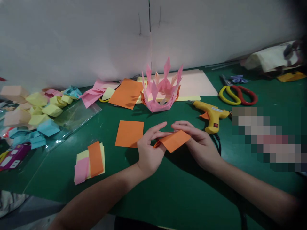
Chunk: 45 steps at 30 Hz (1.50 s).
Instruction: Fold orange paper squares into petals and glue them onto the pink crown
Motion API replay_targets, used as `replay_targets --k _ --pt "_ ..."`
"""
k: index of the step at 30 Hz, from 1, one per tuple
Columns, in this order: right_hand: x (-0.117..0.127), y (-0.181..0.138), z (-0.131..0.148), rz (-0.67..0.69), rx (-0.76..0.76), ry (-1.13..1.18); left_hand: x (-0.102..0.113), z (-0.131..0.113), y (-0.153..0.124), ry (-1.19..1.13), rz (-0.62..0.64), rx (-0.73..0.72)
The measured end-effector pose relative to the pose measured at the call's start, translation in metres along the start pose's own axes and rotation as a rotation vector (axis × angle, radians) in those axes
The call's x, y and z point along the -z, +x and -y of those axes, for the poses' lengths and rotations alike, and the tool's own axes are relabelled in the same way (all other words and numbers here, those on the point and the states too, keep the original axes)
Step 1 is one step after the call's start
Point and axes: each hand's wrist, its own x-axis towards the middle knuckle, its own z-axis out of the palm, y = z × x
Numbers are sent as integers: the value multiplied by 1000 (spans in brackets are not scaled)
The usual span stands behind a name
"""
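Note:
Between my two hands is a folded piece of orange paper (176, 140), held just above the green table. My left hand (151, 153) grips its left end, with the thumb side under the fold. At the right end, my right hand (198, 142) has its fingers closed on the paper's upper edge. A flat orange paper square (130, 132) lies on the table behind my left hand, partly covered by it. Beyond the hands stands a pink folded-paper crown (160, 103) with upright points and some orange parts at its sides.
A yellow glue gun (211, 113) and scissors (231, 95) with yellow and red handles lie right. Small cut papers (96, 159) sit at left. Folded paper pieces (52, 110) are heaped far left on clear plastic. Larger sheets (196, 83) lie by the wall.

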Motion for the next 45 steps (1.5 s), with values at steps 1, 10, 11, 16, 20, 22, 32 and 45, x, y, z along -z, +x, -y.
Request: replay_targets --k 1,10,11,16,20,22,32,45 --pt "0 -1 -1 -4 9 41 0 0 -2 11 22 -61" --pt "6 5 1 -39 24 -165 3 -5 -2 69 261 -95" --pt "7 5 3 -42 38 -205 3 -4 -1 89 258 -99" --pt "5 2 7 20 132 -296 1 4 -2 245 182 -216" --pt "1 0 7 -11 121 -151 0 9 -3 188 102 -351" --pt "-2 2 6 -36 47 -9 -1 8 -2 98 108 -233" --pt "0 8 9 -117 -198 -233 -3 4 7 2 78 41" --pt "-3 -2 10 -65 35 -542 -1 3 9 46 -9 119"
